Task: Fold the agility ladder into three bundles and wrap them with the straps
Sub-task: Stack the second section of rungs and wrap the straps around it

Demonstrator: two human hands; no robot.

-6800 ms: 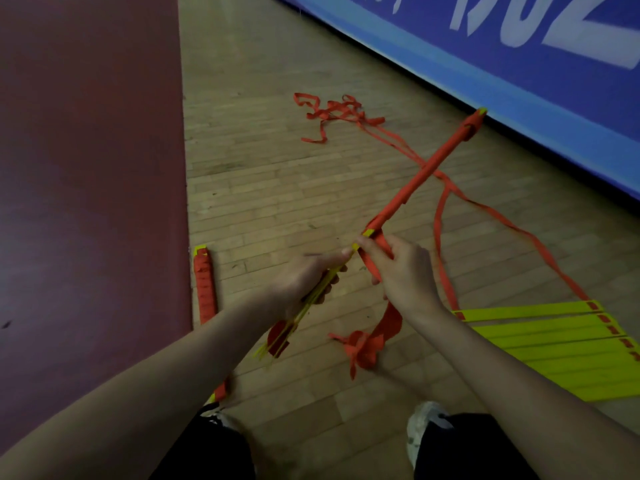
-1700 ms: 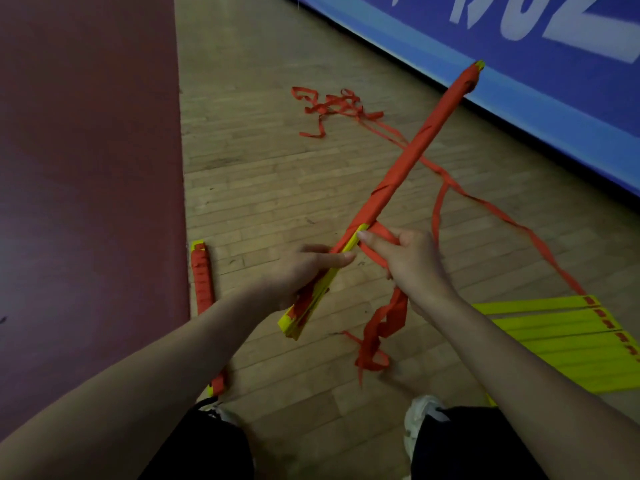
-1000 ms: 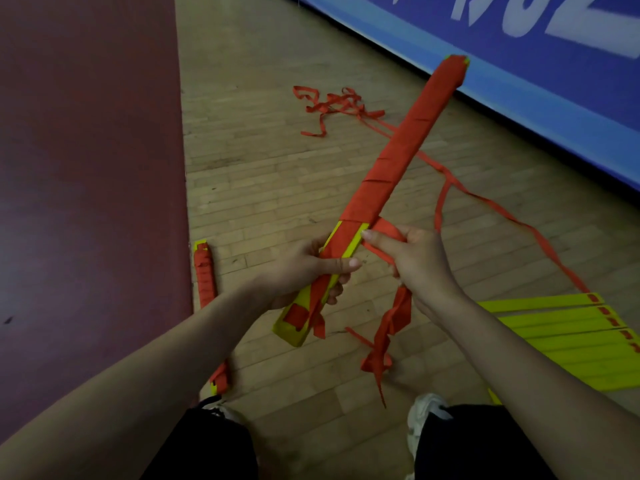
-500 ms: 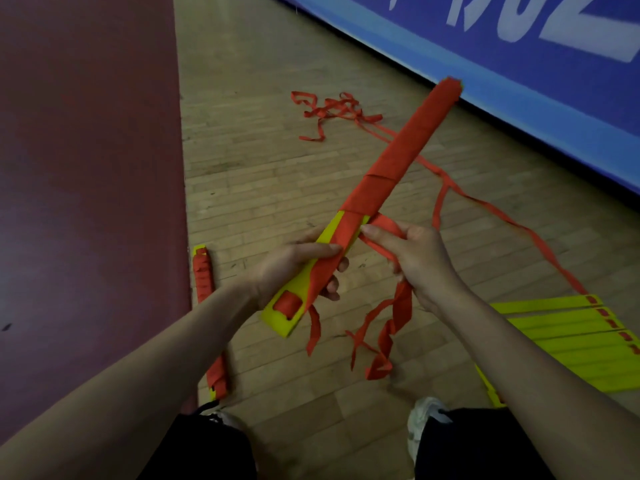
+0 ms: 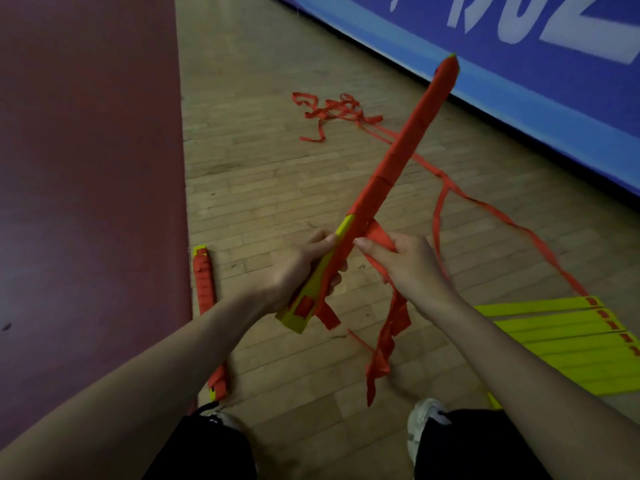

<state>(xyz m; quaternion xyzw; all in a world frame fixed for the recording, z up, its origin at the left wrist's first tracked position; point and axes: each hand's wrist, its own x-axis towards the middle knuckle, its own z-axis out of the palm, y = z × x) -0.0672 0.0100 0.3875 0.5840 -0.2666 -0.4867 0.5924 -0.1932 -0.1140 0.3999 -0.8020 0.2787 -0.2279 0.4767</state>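
"While your L hand (image 5: 298, 271) is gripping the near, yellow end of the long bundle (image 5: 398, 161), fingers curling round it and thumb lying along its top edge, the bundle's pointing up and away to your rt, clear of the wood floor (image 5: 259, 174). Red wrap's covering most of its length."

"Yep, and your R hand (image 5: 408, 268) is pinching the strap (image 5: 379, 237) just beside the bundle, approx. where the wrap's meeting bare yellow. Slack's hanging below that hand, twisting, w/ its tail dangling near your shoe (image 5: 420, 424). A short red end's also hanging off the bundle under your L hand."

"At your L a second bundle (image 5: 204, 289) is lying on the boards, wrapped in red, running along the edge of the dark red surface (image 5: 86, 168)."

"And at your rt the yellow rungs (image 5: 561, 337) are lying flat, side by side, unwrapped. A trailing strap (image 5: 502, 216) is running from their far corner across the floor, passing behind the bundle you're holding, toward a tangle (image 5: 332, 110) well out in front, short of the blue banner (image 5: 519, 64)."
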